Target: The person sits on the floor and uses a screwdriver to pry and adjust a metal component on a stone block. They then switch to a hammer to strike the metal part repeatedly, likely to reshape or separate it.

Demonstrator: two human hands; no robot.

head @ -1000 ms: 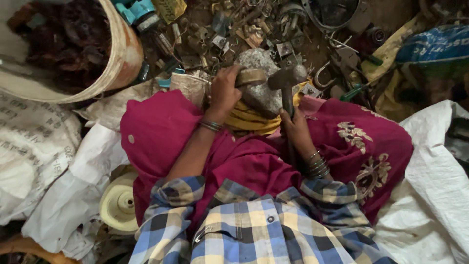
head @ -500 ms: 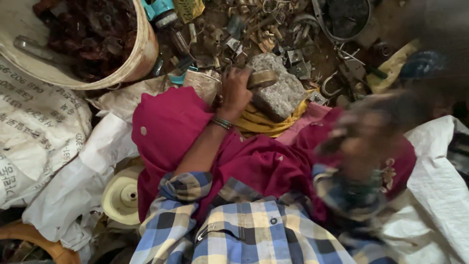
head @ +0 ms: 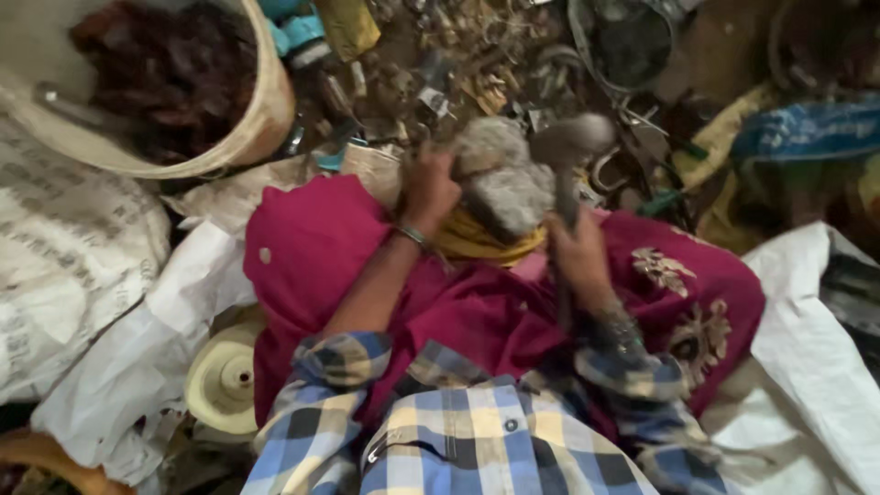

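Note:
A grey stone [head: 513, 188] rests on a yellow cloth [head: 481, 243] between my knees, which are draped in magenta fabric [head: 477, 302]. My left hand [head: 429, 191] presses a small brownish metal piece [head: 477, 161] against the stone's top left. My right hand [head: 577, 252] grips the handle of a hammer [head: 570, 147], whose blurred metal head sits just above and to the right of the stone.
Scrap metal bits [head: 477, 64] litter the ground beyond the stone. A large cream tub [head: 266, 110] of dark rusty parts stands at the upper left. White sacks [head: 82, 266] lie left and right, a cream plastic spool [head: 229, 380] is by my left leg, and blue cloth [head: 807, 128] lies at the right.
My right hand swung up and away in a blur half a second ago, and has now come back down with the hammer head next to the stone. The left hand stayed on the stone.

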